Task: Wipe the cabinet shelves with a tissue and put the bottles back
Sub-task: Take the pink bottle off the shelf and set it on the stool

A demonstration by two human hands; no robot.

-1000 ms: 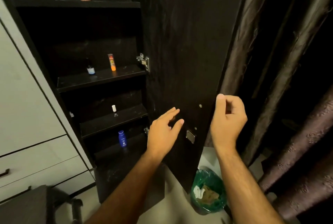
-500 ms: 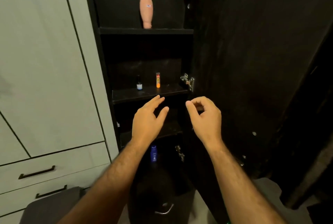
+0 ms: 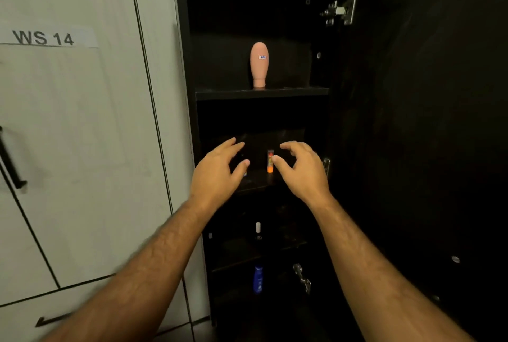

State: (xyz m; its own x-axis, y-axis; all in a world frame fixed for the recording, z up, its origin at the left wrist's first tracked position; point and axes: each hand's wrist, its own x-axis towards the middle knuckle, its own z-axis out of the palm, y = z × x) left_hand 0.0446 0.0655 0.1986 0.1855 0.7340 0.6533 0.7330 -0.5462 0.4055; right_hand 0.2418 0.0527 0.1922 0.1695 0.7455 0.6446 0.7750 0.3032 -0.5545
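Left hand point(image 3: 217, 170): open, fingers spread, empty, raised before the second shelf point(image 3: 258, 181). Right hand point(image 3: 301, 170): open, fingers curled loosely, empty, thumb tip just beside an orange-capped tube point(image 3: 270, 161) standing upright on that shelf between both hands. At 12 o'clock from the hands: pink bottle point(image 3: 259, 64), inverted on its cap, on the top shelf point(image 3: 297, 92). At 6 o'clock: small white-capped bottle point(image 3: 258, 231), upright, one shelf lower; below it, blue bottle point(image 3: 258, 278), upright. At 3 o'clock: open dark cabinet door point(image 3: 428, 135), metal hinge point(image 3: 342, 9) near its top. At 9 o'clock: pale cupboard front, label "WS 14" point(image 3: 43, 38).
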